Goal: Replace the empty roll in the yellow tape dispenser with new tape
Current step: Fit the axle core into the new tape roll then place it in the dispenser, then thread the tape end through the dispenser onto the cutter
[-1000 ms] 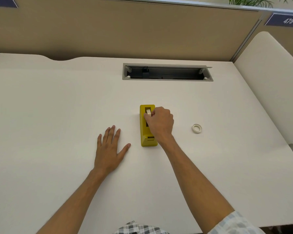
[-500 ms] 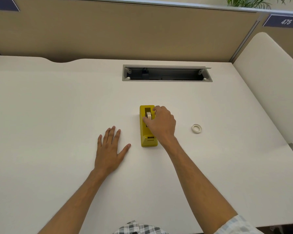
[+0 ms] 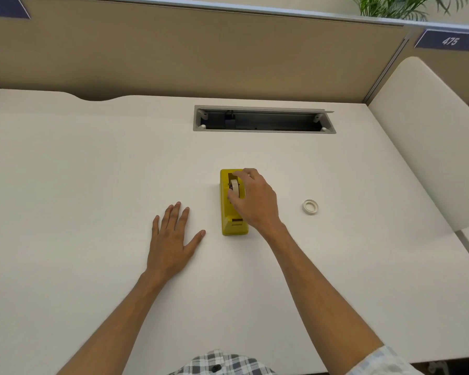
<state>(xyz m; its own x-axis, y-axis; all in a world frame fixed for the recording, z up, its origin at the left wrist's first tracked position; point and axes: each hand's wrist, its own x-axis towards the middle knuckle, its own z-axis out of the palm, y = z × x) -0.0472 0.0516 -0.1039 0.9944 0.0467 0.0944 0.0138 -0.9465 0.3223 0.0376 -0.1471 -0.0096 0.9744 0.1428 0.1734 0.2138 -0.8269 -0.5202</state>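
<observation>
The yellow tape dispenser (image 3: 233,223) stands in the middle of the white desk, its cutter end toward me. A cream tape roll (image 3: 234,187) sits upright in its well. My right hand (image 3: 255,198) reaches over the dispenser from the right and pinches that roll between curled fingers and thumb. My left hand (image 3: 172,239) lies flat on the desk to the left of the dispenser, fingers spread, holding nothing. A small, thin white ring, the other roll (image 3: 310,206), lies flat on the desk to the right.
An open grey cable tray (image 3: 263,129) is cut into the desk (image 3: 92,171) behind the dispenser. A tan partition wall (image 3: 201,55) runs along the back. A white chair back (image 3: 423,136) stands at the right edge.
The tape roll has sunk lower into the dispenser's well. My right hand's fingers have spread round it. My left hand has stayed in place.
</observation>
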